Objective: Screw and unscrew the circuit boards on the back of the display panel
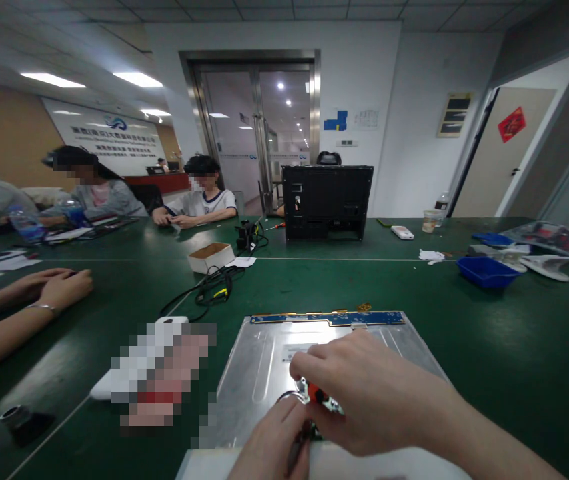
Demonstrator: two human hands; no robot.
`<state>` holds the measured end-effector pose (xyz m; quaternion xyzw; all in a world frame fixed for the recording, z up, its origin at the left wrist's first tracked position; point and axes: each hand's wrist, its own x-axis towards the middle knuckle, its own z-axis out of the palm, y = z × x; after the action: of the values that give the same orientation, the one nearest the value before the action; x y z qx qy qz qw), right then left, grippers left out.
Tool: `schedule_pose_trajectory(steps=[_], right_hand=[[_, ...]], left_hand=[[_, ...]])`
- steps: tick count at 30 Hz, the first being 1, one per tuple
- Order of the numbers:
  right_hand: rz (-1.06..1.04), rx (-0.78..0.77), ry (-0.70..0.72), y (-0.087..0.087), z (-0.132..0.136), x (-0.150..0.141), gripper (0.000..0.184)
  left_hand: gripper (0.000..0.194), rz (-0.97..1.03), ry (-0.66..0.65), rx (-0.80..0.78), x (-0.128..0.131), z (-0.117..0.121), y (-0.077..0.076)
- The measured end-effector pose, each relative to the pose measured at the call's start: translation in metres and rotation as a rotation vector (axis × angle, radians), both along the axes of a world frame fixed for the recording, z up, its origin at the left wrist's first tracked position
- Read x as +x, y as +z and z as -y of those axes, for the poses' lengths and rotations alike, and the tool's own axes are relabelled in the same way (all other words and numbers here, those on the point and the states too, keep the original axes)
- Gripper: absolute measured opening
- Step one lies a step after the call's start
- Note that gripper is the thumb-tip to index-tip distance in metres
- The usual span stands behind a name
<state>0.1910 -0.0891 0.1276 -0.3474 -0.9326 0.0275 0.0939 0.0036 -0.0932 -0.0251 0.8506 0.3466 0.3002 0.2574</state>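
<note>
A flat silver metal panel, like the back of a display screen, lies in front of me, with a narrow blue circuit board along its far edge. My right hand is over the panel, fingers closed around a small orange-and-black tool; its kind is mostly hidden. Close beside it, my left hand has its fingers pressed together at the near edge. A thin wire and shiny metal bits show between the hands. What the left fingers hold is hidden.
A white box and black cables sit ahead on the left. A black monitor housing stands farther back. To the right is a blue tray. Another person's hands rest at the left; more people sit beyond.
</note>
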Motion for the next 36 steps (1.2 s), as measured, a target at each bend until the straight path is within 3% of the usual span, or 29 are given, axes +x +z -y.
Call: schedule_pose_trajectory(steps=[13, 18, 24, 36], right_hand=[[-0.010, 0.000, 0.020, 0.000, 0.001, 0.002, 0.010], [0.016, -0.008, -0.016, 0.001, -0.002, 0.001, 0.019], [0.016, -0.006, 0.020, 0.002, 0.000, 0.001, 0.006], [0.023, 0.005, -0.021, 0.001, -0.002, 0.001, 0.012]], left_hand=[[0.040, 0.009, 0.004, 0.011, 0.000, -0.001, -0.002], [0.036, -0.021, 0.018, 0.029, -0.002, -0.001, -0.006], [0.038, -0.053, 0.031, -0.022, 0.000, 0.002, 0.003], [0.034, -0.038, 0.034, -0.054, 0.000, 0.006, 0.009]])
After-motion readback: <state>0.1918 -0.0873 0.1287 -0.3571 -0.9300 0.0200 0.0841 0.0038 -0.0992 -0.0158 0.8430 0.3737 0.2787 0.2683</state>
